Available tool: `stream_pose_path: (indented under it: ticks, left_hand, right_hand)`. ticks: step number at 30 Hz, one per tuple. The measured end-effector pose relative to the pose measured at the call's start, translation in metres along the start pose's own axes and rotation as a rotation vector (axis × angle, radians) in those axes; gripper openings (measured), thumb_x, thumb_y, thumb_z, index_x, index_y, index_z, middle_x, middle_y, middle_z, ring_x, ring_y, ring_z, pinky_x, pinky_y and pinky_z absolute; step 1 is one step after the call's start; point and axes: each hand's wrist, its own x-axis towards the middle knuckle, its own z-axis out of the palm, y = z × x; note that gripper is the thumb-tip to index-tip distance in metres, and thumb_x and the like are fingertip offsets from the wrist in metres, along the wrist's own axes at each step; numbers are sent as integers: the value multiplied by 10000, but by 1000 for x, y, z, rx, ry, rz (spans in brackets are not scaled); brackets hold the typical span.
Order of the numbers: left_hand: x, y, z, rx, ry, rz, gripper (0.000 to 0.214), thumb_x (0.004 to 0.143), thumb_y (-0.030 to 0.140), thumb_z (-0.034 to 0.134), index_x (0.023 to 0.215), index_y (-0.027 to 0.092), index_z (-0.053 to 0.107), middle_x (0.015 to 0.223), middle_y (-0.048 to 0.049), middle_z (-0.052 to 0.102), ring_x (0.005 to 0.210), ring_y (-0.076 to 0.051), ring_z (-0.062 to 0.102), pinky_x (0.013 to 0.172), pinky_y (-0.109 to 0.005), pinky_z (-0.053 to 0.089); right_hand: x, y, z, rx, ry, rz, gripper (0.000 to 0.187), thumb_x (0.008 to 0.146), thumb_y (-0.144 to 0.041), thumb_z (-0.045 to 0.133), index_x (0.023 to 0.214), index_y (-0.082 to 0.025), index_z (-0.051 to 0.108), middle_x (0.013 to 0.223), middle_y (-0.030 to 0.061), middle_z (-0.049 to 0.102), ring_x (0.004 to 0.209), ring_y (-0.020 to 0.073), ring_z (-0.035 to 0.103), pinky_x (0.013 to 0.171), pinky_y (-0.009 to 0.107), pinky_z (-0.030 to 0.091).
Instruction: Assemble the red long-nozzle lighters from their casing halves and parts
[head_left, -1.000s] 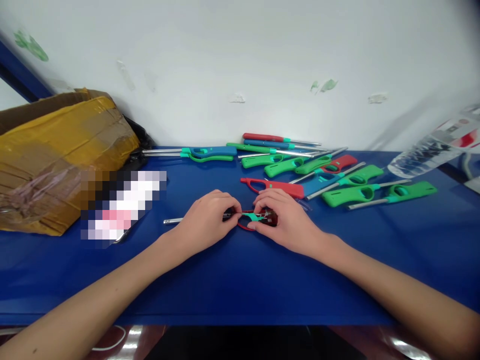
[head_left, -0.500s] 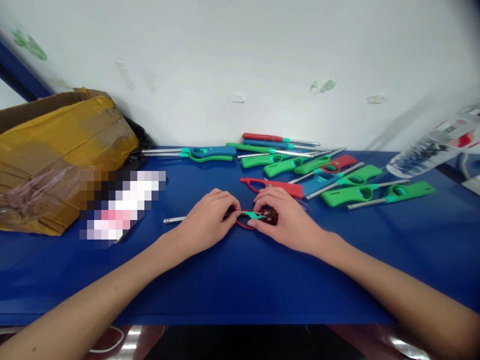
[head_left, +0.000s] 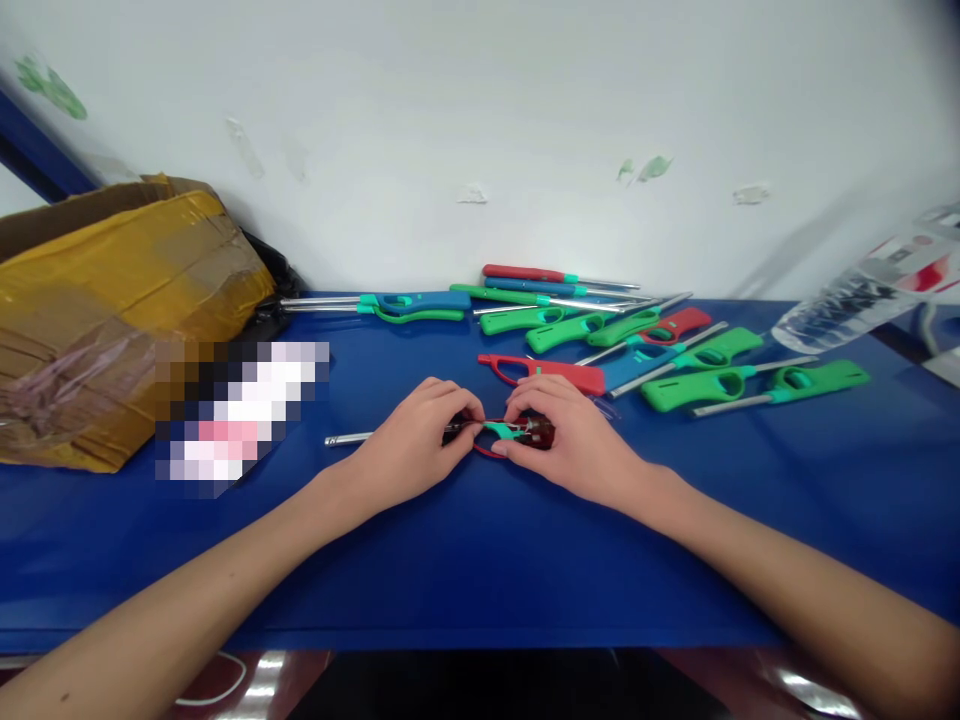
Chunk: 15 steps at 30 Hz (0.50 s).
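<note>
Blue table [head_left: 480, 560], one cardboard box [head_left: 142, 310]; two hands [head_left: 420, 435] grip one red lighter [head_left: 508, 431].

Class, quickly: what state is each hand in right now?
Left hand: closed, holding the lighter on its metal tube side.
Right hand: closed, holding the same lighter.

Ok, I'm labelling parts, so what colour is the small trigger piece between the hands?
The trigger piece is bright teal-green, seen in the head view.
</note>
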Motion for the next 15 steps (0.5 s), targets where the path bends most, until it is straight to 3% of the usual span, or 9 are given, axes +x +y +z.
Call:
stream_pose_path:
  ticks: [9,15]
  left_hand:
    - [-1,-1,2,1,29,17,79,893,171,574,931,177,643,922,-31,658,908,-186,564,829,-322,476]
    - [-1,0,3,3,54,4,81,881,167,572,905,166,650,900,-33,663,879,-180,570,819,-321,479]
  right_hand:
    - [0,1,-5,2,-34,-91,245,823,-355,739,993,-213,636,1057,60,657,1080,231,572,992,408,471]
    - [0,3,-9,6,-51,-175,87,889,-256,649,959,-214,679,1059,70,653,1032,212,590,940,384,502]
